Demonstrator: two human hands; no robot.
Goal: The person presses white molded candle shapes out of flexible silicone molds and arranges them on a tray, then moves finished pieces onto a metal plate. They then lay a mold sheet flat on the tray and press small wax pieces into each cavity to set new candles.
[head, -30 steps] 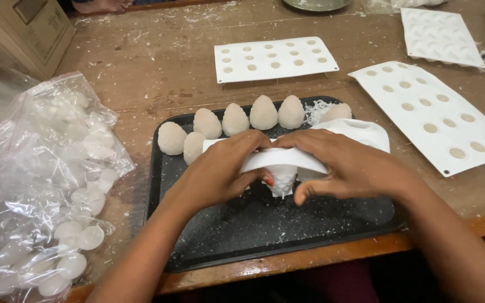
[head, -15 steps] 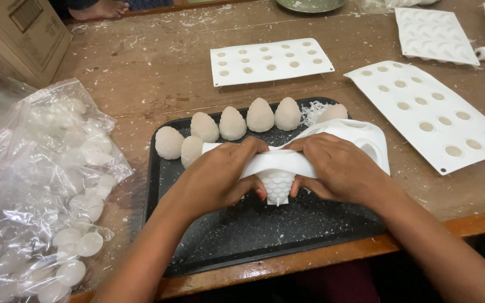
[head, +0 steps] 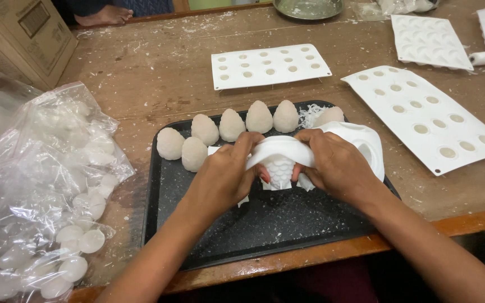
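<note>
Head view: left hand [head: 223, 177] and right hand [head: 338, 165], each grip pinching the white mould [head: 280, 150] over the black tray [head: 164, 191]; its scaled cone [head: 280, 171], seemingly half out, could crack if squeezed.

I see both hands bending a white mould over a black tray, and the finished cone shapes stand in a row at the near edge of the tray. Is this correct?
Not quite. In the head view the left hand and right hand do bend the white mould over the black tray, but the cone shapes stand along the far edge, not the near one.
</note>
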